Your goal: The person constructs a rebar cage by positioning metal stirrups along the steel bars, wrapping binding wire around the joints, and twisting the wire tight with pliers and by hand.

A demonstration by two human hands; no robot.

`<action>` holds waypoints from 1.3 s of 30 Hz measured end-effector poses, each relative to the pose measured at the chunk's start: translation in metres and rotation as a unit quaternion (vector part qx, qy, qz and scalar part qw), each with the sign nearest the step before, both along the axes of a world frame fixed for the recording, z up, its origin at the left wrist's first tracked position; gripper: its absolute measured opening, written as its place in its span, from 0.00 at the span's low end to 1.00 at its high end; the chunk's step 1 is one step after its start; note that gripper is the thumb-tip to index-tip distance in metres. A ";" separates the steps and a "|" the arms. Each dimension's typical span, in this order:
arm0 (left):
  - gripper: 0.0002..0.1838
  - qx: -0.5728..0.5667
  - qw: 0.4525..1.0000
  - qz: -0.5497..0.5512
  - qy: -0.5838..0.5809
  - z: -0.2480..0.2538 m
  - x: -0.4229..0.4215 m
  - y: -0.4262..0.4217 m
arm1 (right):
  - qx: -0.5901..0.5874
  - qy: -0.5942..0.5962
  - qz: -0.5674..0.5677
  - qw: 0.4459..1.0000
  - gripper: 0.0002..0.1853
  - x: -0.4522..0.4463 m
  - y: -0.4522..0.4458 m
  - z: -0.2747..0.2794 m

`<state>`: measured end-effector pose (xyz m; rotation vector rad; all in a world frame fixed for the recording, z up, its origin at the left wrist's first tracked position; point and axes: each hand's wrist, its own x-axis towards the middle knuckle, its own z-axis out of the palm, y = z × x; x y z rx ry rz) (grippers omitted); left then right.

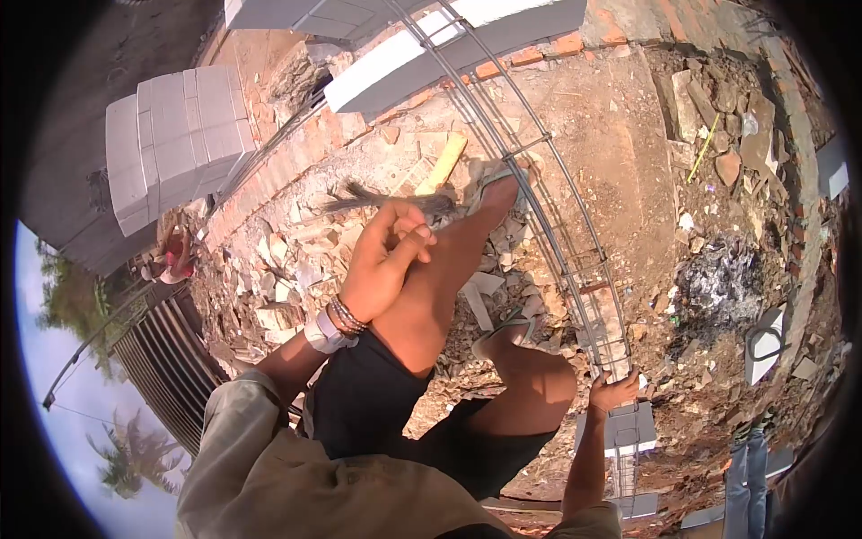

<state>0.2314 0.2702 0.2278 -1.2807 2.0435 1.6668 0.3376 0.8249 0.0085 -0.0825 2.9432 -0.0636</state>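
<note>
My left hand [384,260], with a watch and bracelets at the wrist, is raised over my bent knee. Its fingers curl in with the thumb against them, and whatever they may pinch is too small to make out. Just beyond it shows a bundle of thin dark wires [364,199], partly hidden by the hand. My right hand [615,393] is closed around a rebar cage [549,216], at its lower part. This long frame of steel bars and stirrups runs from the top of the view down past my right side.
Pale blocks [184,139] are stacked at the upper left, beside a low block wall [449,63]. Broken rubble [278,278] covers the ground around my feet. A yellow piece [442,164] lies ahead. Another person [178,256] is at the far left, near corrugated sheeting [162,368].
</note>
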 end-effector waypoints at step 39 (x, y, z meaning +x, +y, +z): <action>0.34 -0.357 0.912 -0.180 -0.087 -0.114 0.068 -0.097 | 0.109 -0.373 -0.737 0.552 0.25 0.393 -0.161 -0.122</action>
